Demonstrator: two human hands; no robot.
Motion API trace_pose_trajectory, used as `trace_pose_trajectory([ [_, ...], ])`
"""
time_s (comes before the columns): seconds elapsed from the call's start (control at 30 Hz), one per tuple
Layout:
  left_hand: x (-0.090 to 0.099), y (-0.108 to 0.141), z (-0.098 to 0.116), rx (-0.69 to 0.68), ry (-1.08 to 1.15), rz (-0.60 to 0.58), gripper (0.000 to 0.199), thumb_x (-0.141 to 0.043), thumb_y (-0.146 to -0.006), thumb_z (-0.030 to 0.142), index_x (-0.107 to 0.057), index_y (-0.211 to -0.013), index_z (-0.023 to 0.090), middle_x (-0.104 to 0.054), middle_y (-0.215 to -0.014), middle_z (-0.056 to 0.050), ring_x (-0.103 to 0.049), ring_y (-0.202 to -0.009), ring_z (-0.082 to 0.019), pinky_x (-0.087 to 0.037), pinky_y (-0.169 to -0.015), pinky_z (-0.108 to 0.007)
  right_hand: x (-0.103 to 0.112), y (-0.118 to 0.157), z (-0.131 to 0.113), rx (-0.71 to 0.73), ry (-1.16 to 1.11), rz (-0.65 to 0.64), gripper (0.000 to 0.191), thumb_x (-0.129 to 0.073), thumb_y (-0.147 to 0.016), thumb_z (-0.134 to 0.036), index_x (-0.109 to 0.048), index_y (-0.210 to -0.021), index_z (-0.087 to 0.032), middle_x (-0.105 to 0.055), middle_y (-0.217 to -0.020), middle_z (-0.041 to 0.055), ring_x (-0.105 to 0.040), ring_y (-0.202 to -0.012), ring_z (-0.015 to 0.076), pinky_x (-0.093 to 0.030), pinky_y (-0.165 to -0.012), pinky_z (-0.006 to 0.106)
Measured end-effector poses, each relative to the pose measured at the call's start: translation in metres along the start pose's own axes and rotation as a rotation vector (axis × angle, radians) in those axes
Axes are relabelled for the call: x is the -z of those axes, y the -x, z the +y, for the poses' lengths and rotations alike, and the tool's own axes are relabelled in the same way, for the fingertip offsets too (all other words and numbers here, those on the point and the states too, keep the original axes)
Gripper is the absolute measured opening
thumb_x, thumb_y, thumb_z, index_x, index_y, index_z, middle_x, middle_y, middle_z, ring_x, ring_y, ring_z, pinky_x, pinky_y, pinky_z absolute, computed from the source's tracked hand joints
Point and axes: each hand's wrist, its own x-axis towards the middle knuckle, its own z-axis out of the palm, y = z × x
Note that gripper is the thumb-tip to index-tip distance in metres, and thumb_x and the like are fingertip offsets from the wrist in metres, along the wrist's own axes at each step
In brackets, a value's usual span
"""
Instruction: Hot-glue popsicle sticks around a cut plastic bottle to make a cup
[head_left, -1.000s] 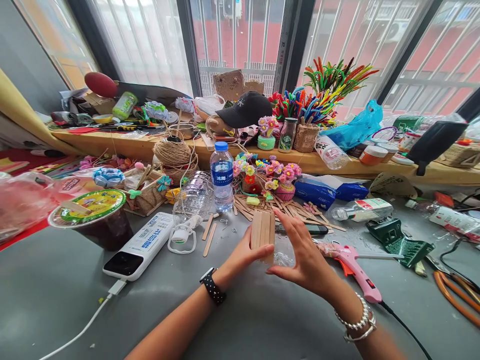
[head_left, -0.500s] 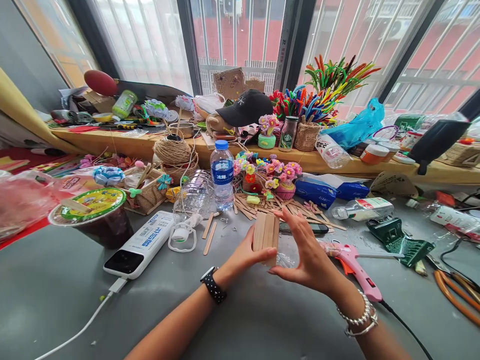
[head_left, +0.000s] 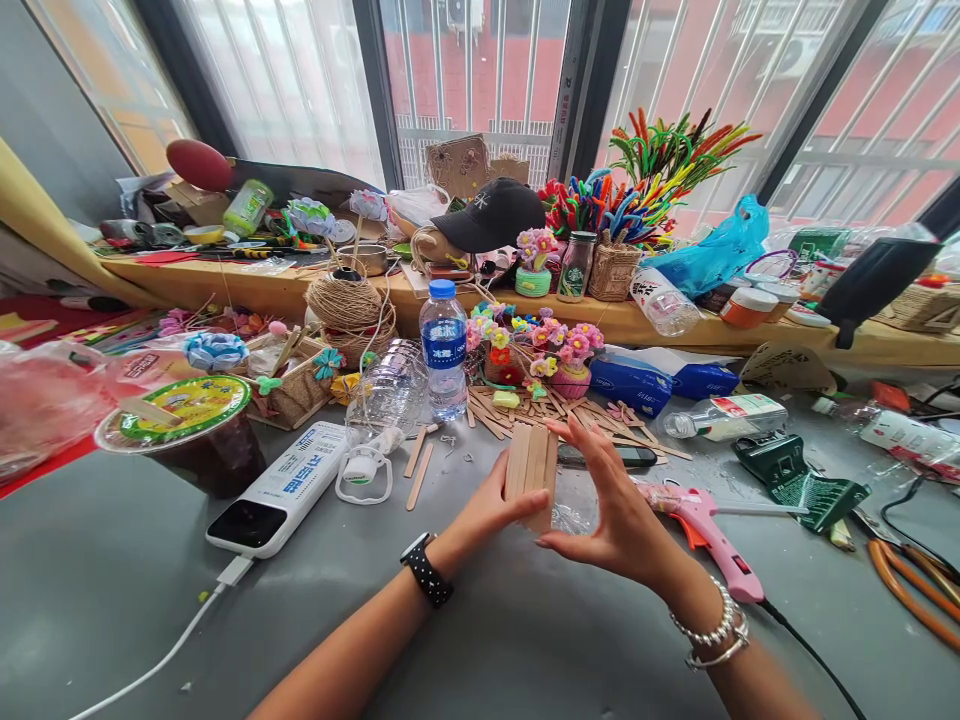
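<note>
My left hand (head_left: 491, 505) holds a small block made of wooden craft sticks (head_left: 531, 468), thumb across its front and fingers hidden behind. My right hand (head_left: 611, 505) is just right of the block, thumb and fingers spread apart in a curve, fingertips by the block's upper right edge; whether they touch it I cannot tell. Behind the hands lies a pile of loose craft sticks (head_left: 495, 413). A pink glue gun (head_left: 709, 525) rests on the table right of my right hand. Clear crumpled plastic (head_left: 574, 518) shows between my hands.
On the left stand a lidded cup (head_left: 206, 450) and a white power bank (head_left: 281, 490) with a cable. A water bottle (head_left: 444, 355) is upright behind the hands. Flower pots (head_left: 574, 380), blue packs (head_left: 630, 383), pliers (head_left: 919, 590) and a crowded ledge (head_left: 420, 300) surround the work spot.
</note>
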Motion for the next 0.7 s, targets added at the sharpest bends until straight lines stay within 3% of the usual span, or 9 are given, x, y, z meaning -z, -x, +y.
trace_pose_trajectory([
  [0.47,0.0008,-0.0007,0.0003,0.012,-0.007,-0.013,0.084,-0.066,-0.061,0.056,-0.031,-0.128,0.018,-0.041,-0.130,-0.014,-0.038,-0.119,-0.034,-0.031,-0.097,-0.044,0.0003,0.0013,0.0005,0.021,0.028,-0.003,0.096,-0.063,-0.067,-0.045,-0.002,-0.138,-0.020,-0.034,-0.136,0.0134,-0.028,-0.127,0.0289,-0.025,-0.102,0.051],
  [0.7,0.0006,0.0002,-0.0003,0.016,-0.050,-0.003,0.086,-0.064,-0.063,0.056,-0.028,-0.129,0.016,-0.046,-0.125,-0.015,-0.040,-0.117,-0.034,-0.031,-0.097,-0.046,-0.0004,0.0012,0.0029,0.017,-0.046,-0.006,0.097,-0.065,-0.067,-0.045,-0.003,-0.138,-0.022,-0.035,-0.135,0.0111,-0.028,-0.126,0.0259,-0.028,-0.102,0.046],
])
